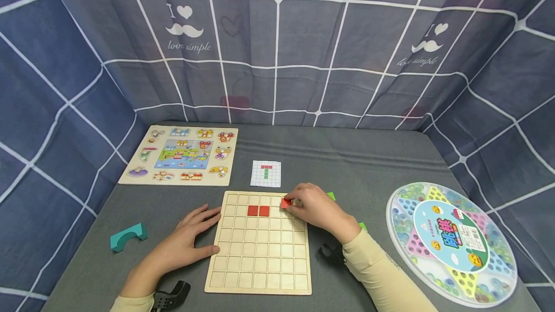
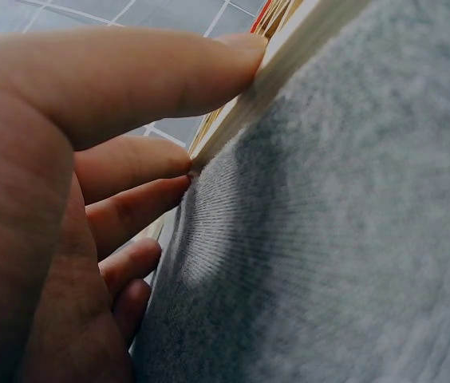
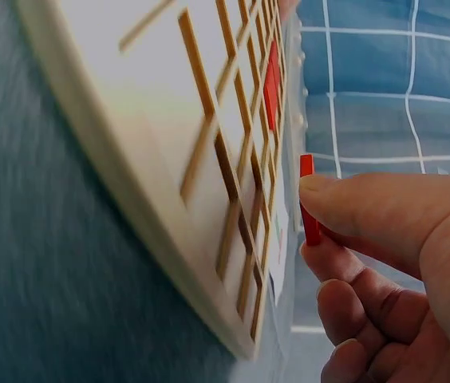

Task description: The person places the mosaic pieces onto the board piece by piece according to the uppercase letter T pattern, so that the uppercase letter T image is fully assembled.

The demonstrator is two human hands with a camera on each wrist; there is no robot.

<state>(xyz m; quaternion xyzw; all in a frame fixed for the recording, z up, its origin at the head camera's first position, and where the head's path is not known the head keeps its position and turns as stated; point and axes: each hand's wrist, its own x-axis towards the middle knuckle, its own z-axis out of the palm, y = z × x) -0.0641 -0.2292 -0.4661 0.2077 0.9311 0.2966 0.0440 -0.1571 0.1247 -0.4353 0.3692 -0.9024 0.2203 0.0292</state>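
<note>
Head view: held red tile (image 1: pixel 285 203) pinched in the right hand (image 1: pixel 313 206), above the upper right of the wooden grid board (image 1: pixel 257 264); two seated red tiles (image 1: pixel 253 211) side by side in adjoining cells, bare cell just right of them; left hand (image 1: pixel 191 240) spread, gripping nothing, well apart from the right; pattern card (image 1: pixel 266 174) beyond the far edge, red row over green column; best handling, in the observer's judgement: square the tile to the ribs, lower it flat, press at its middle; room looks freest on the near side; green pieces (image 1: pixel 331 196) by the right edge, partly hidden by the arm, could be nudged; Chinese checkers board (image 1: pixel 451 235) well apart, rightward.

Left wrist view: thumb tip against the board's side edge, fingers straight; light steadying seems enough.

Right wrist view: tile edge-on between thumb and finger, apart from the ribs; lower corners protrude, so fingertips should release without tipping it.
</note>
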